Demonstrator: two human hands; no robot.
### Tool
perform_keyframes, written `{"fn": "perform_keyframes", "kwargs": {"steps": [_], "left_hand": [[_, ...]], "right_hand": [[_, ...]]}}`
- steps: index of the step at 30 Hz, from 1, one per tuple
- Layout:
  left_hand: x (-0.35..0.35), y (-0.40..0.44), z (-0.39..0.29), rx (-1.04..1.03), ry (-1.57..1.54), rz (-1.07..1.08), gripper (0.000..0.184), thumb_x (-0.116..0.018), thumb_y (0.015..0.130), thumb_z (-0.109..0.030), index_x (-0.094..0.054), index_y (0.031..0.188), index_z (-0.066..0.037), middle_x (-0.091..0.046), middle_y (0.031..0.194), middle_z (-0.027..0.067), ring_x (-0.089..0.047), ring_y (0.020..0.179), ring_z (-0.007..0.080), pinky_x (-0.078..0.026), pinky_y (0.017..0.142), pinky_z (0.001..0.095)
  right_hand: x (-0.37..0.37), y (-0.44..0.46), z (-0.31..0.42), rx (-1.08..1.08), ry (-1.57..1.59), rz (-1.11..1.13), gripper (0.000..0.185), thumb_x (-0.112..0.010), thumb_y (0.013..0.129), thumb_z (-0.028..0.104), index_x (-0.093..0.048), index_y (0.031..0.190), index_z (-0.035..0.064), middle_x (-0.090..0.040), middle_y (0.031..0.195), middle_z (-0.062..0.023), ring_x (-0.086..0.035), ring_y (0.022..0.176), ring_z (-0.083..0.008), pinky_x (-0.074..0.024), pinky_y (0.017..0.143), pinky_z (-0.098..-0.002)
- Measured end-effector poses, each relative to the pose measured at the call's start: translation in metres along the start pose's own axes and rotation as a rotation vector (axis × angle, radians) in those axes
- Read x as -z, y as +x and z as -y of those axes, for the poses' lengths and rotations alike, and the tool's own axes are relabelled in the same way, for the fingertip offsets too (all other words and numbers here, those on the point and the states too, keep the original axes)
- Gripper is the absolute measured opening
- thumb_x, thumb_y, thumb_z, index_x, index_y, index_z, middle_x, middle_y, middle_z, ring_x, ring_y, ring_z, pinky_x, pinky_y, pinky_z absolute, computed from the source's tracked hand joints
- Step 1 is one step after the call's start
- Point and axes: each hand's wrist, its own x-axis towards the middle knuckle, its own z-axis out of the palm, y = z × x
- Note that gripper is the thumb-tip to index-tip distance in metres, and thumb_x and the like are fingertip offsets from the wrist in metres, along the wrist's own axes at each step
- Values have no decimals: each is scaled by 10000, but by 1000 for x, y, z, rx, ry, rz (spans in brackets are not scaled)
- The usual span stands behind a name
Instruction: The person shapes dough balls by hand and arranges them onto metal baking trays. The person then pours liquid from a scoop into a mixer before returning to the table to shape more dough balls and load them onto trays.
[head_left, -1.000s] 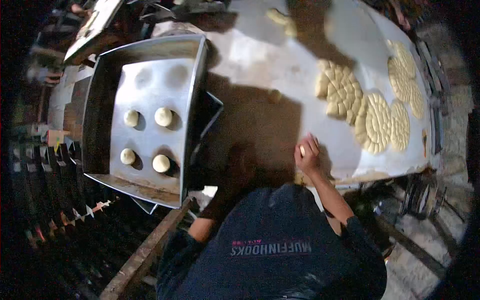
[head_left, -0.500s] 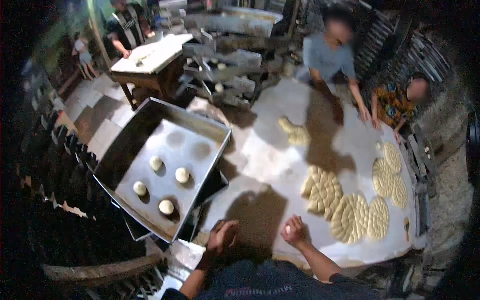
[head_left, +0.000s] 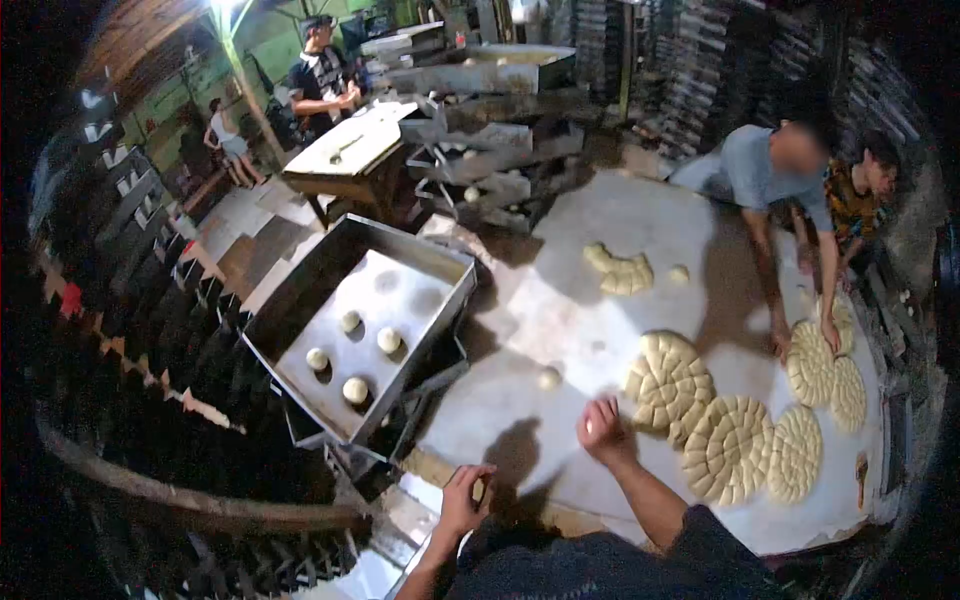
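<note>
My left hand (head_left: pixel 466 500) hovers at the table's front edge, its fingers loosely curved and apart, with nothing in it. To its right, my right hand (head_left: pixel 604 430) is over the table with curled fingers; what they hold, if anything, is hidden. A small pale dough ball (head_left: pixel 549 378) lies on the table just beyond and left of my right hand. Rounds of cut dough pieces (head_left: pixel 728 450) lie to the right of that hand, close to one another. At the left, a deep metal tray (head_left: pixel 425 345) holds several dough balls (head_left: pixel 388 340).
A co-worker (head_left: pixel 750 165) reaches over the rounds from the far right, beside another person (head_left: pixel 855 205). A curved dough strip (head_left: pixel 620 270) lies farther back. A wooden-handled tool (head_left: pixel 861 480) is at the right edge. Another person stands behind a side table (head_left: pixel 345 145).
The view has tilted up, bringing more of the room in. My left hand has come into sight. A dough ball now lies beyond my right hand. The co-worker's arms have reached to the dough rounds.
</note>
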Motion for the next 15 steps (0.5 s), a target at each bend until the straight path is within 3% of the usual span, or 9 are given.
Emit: {"fn": "perform_keyframes", "kwargs": {"steps": [1,3,7,8,9,10,12,13,15], "left_hand": [[-5,-7,4,-22,13,-2,327,-643,751,2,-626,1069,-74,-635,956,118,-615,887,312,-505,793,372],[-12,-17,-11,35,59,-7,290,-643,732,22,-624,1015,-41,-650,954,140,-641,876,309,-514,784,361],[-31,-38,-11,48,-66,-31,355,-623,734,48,-615,1072,-62,-619,968,119,-627,876,292,-505,783,360],[-34,-45,-10,30,-39,-70,359,-624,731,52,-615,1071,-63,-621,933,117,-633,847,293,-509,765,345],[-32,-48,-13,6,-4,-85,348,-620,728,70,-617,1054,-54,-632,915,121,-637,837,294,-510,752,332],[-28,-52,-19,114,-19,-51,330,-615,726,84,-620,1031,-42,-648,929,132,-640,852,296,-510,753,331],[-33,-60,-6,31,-3,-148,341,-595,714,112,-624,1019,-37,-627,885,130,-630,816,281,-505,764,325],[-30,-62,-12,158,-61,-130,341,-596,708,114,-622,1016,-30,-617,869,133,-624,804,274,-501,757,323],[-34,-68,-6,130,-37,-189,313,-594,729,113,-623,1011,-20,-624,889,143,-625,811,273,-498,751,326]], "right_hand": [[-13,9,10,-7,-30,-94,92,-555,802,77,-514,853,13,-515,900,-192,-483,935,-389,-410,884,-523],[-4,20,40,-143,-10,-7,115,-541,824,91,-522,904,11,-532,902,-195,-491,937,-408,-401,902,-507],[5,-28,50,-134,226,152,102,-540,822,89,-549,887,10,-559,911,-186,-532,913,-386,-434,862,-475],[17,-37,35,115,232,169,90,-537,835,91,-562,859,8,-574,875,-175,-556,862,-361,-460,809,-451],[28,-43,24,125,270,250,102,-537,846,98,-573,835,3,-580,834,-163,-571,814,-337,-477,757,-433],[38,-50,13,132,308,332,125,-538,857,104,-584,811,-3,-586,792,-151,-587,766,-314,-494,706,-415],[72,-34,17,-301,419,595,148,-566,860,118,-595,800,-13,-585,720,-136,-593,704,-280,-498,646,-400],[98,-14,29,-498,471,700,145,-588,853,121,-599,808,-16,-585,694,-132,-593,688,-270,-494,635,-397],[112,-15,44,-572,861,742,153,-651,811,123,-604,857,-15,-613,785,-149,-609,725,-288,-500,677,-398]]}}
